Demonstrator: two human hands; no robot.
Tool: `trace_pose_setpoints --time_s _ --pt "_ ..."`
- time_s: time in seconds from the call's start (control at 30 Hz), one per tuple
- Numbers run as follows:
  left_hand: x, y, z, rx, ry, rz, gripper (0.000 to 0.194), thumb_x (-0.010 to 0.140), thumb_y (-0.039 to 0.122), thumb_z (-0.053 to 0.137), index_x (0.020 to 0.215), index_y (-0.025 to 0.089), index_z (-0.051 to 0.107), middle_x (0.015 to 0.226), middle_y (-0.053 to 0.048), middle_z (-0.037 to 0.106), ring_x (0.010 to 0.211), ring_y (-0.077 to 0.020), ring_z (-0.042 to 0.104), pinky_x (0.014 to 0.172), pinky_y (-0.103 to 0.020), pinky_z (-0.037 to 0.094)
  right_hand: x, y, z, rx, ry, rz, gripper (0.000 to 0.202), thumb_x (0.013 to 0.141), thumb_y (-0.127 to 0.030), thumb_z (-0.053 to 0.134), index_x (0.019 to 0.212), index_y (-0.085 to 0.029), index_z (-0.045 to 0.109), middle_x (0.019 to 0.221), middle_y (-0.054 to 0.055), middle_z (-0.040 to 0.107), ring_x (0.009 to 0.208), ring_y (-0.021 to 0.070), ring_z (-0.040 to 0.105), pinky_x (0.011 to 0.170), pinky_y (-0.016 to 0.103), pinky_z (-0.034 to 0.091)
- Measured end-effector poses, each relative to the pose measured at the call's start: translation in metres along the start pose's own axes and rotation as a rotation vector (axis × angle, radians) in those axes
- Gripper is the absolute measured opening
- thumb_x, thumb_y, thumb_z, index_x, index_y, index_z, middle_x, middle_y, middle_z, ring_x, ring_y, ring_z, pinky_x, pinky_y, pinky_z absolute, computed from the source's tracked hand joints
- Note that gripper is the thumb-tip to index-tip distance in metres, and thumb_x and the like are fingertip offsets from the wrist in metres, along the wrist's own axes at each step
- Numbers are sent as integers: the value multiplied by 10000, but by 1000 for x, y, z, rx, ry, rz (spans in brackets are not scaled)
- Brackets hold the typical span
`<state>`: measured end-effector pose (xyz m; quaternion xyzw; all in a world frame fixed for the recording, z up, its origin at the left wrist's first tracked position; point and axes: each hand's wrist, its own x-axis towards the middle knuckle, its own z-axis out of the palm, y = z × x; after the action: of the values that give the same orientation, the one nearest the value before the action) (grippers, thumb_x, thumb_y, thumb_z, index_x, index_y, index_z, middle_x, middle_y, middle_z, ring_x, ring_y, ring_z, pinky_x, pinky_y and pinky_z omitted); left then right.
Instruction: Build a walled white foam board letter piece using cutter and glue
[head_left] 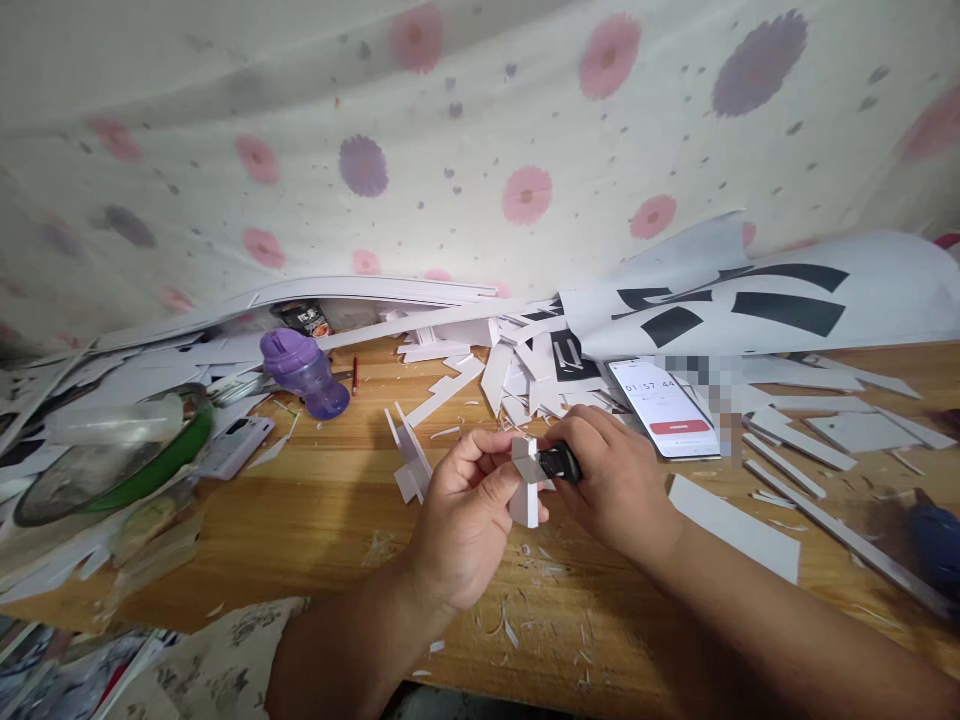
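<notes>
Over the middle of the wooden table, my left hand (469, 510) pinches a small white board piece (525, 505) between thumb and fingers. My right hand (615, 480) is wrapped round a black-handled tool (561, 463), whose front end meets the upper part of the white piece. The tool looks like a cutter; its blade is hard to make out. Just left of my left hand lies a joined white piece (409, 455) with upright strips. Thin white shavings (510, 630) are scattered on the wood below my hands.
A phone (667, 410) showing a timer lies right of centre. A purple cup (306, 372), a red pencil (355, 375) and a green-rimmed bowl (150, 470) are at the left. White offcuts (802, 435) cover the right; a patterned sheet (787, 295) curls behind. A dark blue object (937, 540) sits far right.
</notes>
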<state>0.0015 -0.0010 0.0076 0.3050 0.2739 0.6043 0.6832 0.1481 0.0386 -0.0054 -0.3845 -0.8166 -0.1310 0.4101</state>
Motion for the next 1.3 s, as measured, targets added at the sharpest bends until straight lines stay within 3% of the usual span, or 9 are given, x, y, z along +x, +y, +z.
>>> trace_pose_setpoints --time_s 0.37,0.8,1.13,1.3 --pt "-1 0 -3 -36 -40 -31 285 649 229 816 853 168 628 730 15 643 606 -92 607 522 -199 537 0 0 2 38 11 27 92 697 -113 502 763 -171 530 684 52 580 602 172 522 515 264 380" --pt "1 -2 -3 -31 -22 -31 300 647 224 813 852 156 604 706 19 646 585 -90 606 508 -196 528 -3 5 8 50 -100 148 100 679 -143 489 769 -167 524 724 85 595 634 206 543 542 298 401" --pt "-5 1 -1 5 -38 -52 314 636 258 818 841 162 600 730 25 639 555 -77 589 514 -201 514 1 16 13 -48 -261 326 69 751 -158 459 792 -179 510 742 82 596 683 204 539 578 288 358" --pt "1 1 -5 47 -45 -24 318 643 278 808 870 165 617 728 21 612 571 -82 573 520 -209 495 1 21 16 -94 -423 357 96 838 -251 472 799 -180 524 721 68 611 620 187 542 520 270 296"
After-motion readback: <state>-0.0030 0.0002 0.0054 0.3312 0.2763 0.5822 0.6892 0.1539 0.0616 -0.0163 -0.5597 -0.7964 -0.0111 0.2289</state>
